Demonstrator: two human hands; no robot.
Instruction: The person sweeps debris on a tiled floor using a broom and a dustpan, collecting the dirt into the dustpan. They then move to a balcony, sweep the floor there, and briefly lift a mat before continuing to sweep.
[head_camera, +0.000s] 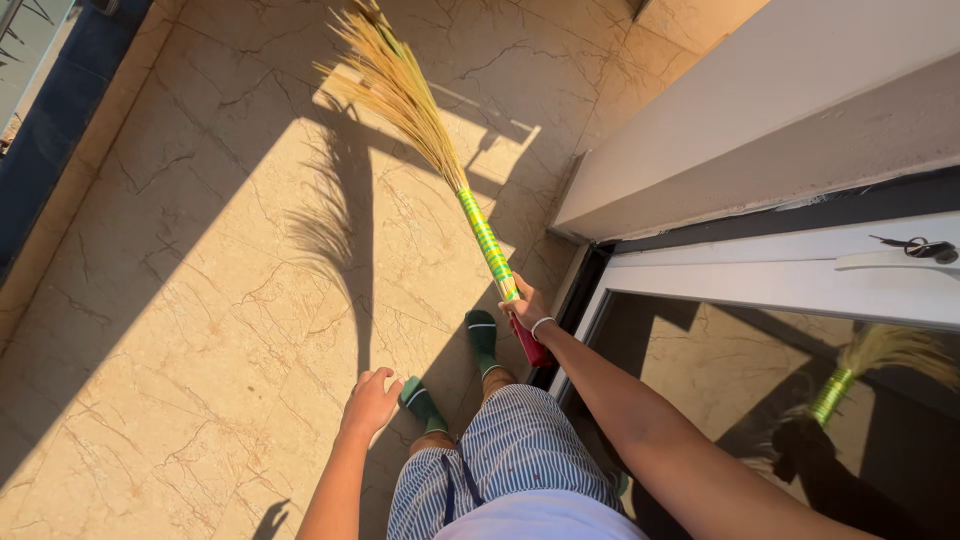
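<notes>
Watching the head cam feed here: right hand (524, 305) is wrapped tight around the broom (470, 215), gripping low on the handle where the green and yellow wrap meets the red end. The broom slants up and away from the body, its straw bristles (395, 85) fanned out and touching the marble floor (180, 300) in the sunlit patch, well ahead of the feet in green socks (482, 335). Left hand (368, 402) hangs loose beside the striped shorts (510, 450), fingers half curled, holding nothing.

As for progress, I honestly can't tell much. The tiles I can see look pretty clean, no dust pile or debris line shows anywhere, so I can't say which part has been swept. My guess is we're mid stroke near the sliding glass door (800, 380), with the far side by the dark blue edge (50, 130) likely left to cover. The glass reflects the broom, and a bunch of keys (925, 247) hangs at the door handle
</notes>
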